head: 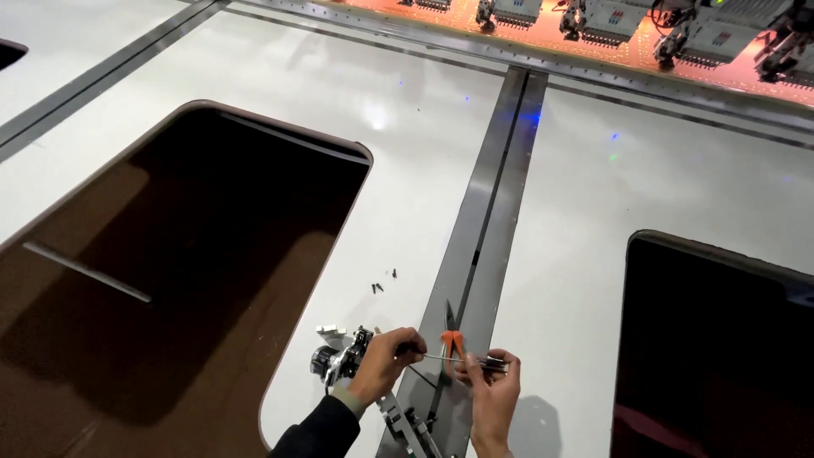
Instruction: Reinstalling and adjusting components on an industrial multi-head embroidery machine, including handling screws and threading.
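Two large dark cut-outs are set into the white table top (407,153), the left opening (161,280) rimmed by a curved brown edge that sweeps down just beside the left hand. Between that edge and the grey metal rail (483,246) a strip of bare white surface is left open, where a few small dark screws (381,282) are scattered. A small black and silver mechanical part (337,358) is seen resting on the table near the rim, touching or just beside the left hand (386,360), whose fingers are curled closed around one end of a thin metal rod (445,359). The rod is held level across the rail, just below orange-handled snips (452,332) lying on it. The other end, with a dark handle, is pinched by the closed fingers of the right hand (492,386). Wide clear surface is left right of it, up to the right opening (721,348). Along the far edge a row of machine heads (610,19) is seen.
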